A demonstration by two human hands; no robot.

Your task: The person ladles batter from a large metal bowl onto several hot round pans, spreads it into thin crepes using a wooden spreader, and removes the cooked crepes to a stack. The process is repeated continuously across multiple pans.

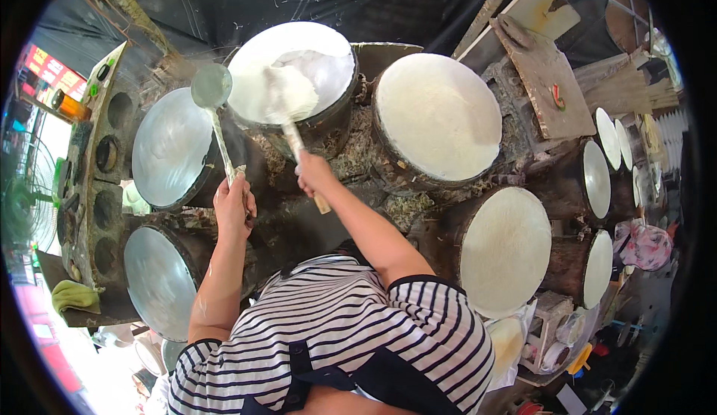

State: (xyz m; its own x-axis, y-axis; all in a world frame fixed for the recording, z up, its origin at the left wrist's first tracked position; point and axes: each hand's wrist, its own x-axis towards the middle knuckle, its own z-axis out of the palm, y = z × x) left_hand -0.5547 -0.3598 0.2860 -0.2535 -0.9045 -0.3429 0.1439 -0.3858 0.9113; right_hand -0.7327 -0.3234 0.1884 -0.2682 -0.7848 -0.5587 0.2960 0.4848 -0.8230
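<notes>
My left hand [235, 204] is closed around the long handle of a metal ladle [211, 86], its bowl raised between two round pans. Pale smears run along the handle. In my right hand [317, 175] is the pale handle of a tool [293, 139] whose head is blurred by motion. That head is over the large round pan [334, 79] at the back. White batter [299, 37] coats this pan's far and left parts, while bare shiny metal shows at its right and middle. Left of it, another round metal pan [172, 146] shows a bare grey surface.
White-coated round pans stand at the back right [438, 116] and nearer right [506, 252]. A bare metal pan [159, 282] stands front left. Smaller pans [597, 180] line the far right. A board [543, 79] leans behind; hollow blocks [112, 154] and a green cloth [75, 296] are left.
</notes>
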